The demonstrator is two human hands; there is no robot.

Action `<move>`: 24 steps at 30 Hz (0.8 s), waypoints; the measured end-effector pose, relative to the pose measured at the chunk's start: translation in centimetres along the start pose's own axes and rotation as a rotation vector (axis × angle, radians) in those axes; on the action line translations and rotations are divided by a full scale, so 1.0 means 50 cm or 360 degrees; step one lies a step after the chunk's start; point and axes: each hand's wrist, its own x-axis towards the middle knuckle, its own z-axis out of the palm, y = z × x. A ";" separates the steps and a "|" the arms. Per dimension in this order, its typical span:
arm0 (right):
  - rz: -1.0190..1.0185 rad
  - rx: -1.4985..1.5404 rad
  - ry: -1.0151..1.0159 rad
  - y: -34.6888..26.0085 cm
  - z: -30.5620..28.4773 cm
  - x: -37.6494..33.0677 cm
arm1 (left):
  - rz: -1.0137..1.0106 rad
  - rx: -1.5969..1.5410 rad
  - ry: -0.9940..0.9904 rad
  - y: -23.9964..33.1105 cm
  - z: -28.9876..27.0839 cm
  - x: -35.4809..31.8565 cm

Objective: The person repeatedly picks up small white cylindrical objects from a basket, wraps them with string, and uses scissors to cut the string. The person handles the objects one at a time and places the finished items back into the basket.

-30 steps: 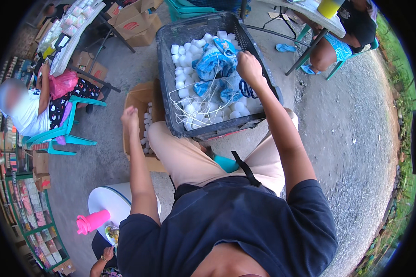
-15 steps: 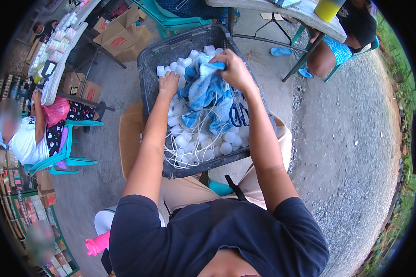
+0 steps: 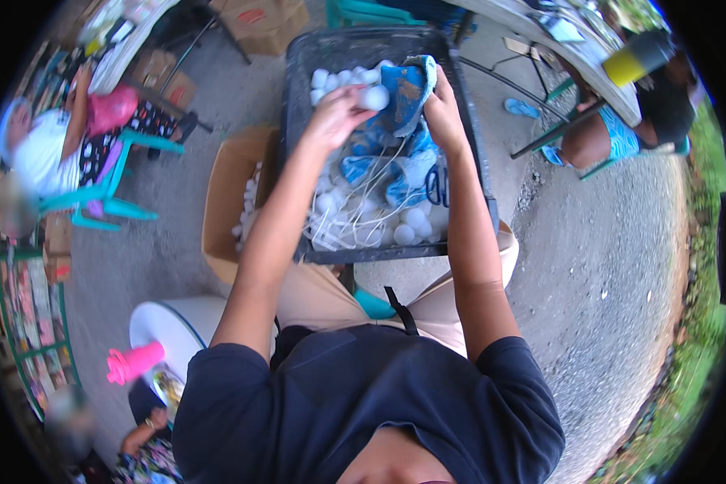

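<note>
In front of me a black plastic crate (image 3: pixel 294 97) holds many small white rounded pieces (image 3: pixel 405 234), their exact kind unclear. My left hand (image 3: pixel 337 115) pinches one white rounded piece (image 3: pixel 374 98) between thumb and fingertips over the crate. Beside it, my right hand (image 3: pixel 446 113) grips a blue cloth (image 3: pixel 403 85) with stained patches, lifted so that part of it hangs near the held piece. More of the cloth lies on the pieces below. Thin white strings (image 3: pixel 361 206) spread over the near part of the crate. Dark-handled scissors (image 3: pixel 436 186) rest inside the right wall.
An open cardboard box (image 3: pixel 220 202) with white pieces stands left of the crate. A round white-topped stand (image 3: pixel 149 323) carries a pink bottle (image 3: pixel 135 362). People sit on teal chairs (image 3: pixel 109 189) at both sides. A table (image 3: pixel 532 40) stands at the far right.
My left hand has risen from the crate with a white piece in its fingers. My right hand has lifted and turned the blue cloth. The view has shifted.
</note>
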 end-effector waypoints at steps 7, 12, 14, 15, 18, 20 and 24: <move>-0.0376 -0.1404 -0.0181 -0.016 0.067 -0.074 | 0.0034 -0.0496 -0.0119 -0.098 0.077 -0.076; -0.0042 -0.0872 0.0039 -0.035 0.027 -0.102 | -0.0053 -0.0531 -0.0381 -0.124 0.077 -0.089; -0.0050 -0.0909 0.0255 -0.021 -0.007 -0.107 | -0.0131 -0.0462 -0.0434 -0.122 0.091 -0.098; -0.0079 -0.0821 0.0311 -0.014 -0.019 -0.111 | -0.0186 -0.0419 -0.0431 -0.123 0.094 -0.100; 0.0034 -0.0328 0.0602 0.000 -0.036 -0.117 | -0.0237 -0.0500 -0.0460 -0.114 0.088 -0.099; 0.0041 0.0296 0.0404 -0.017 -0.040 -0.127 | -0.0136 -0.0679 -0.0354 -0.103 0.083 -0.092; -0.0029 -0.0169 0.0034 -0.024 0.028 -0.144 | 0.0257 -0.0386 -0.0119 -0.123 0.104 -0.092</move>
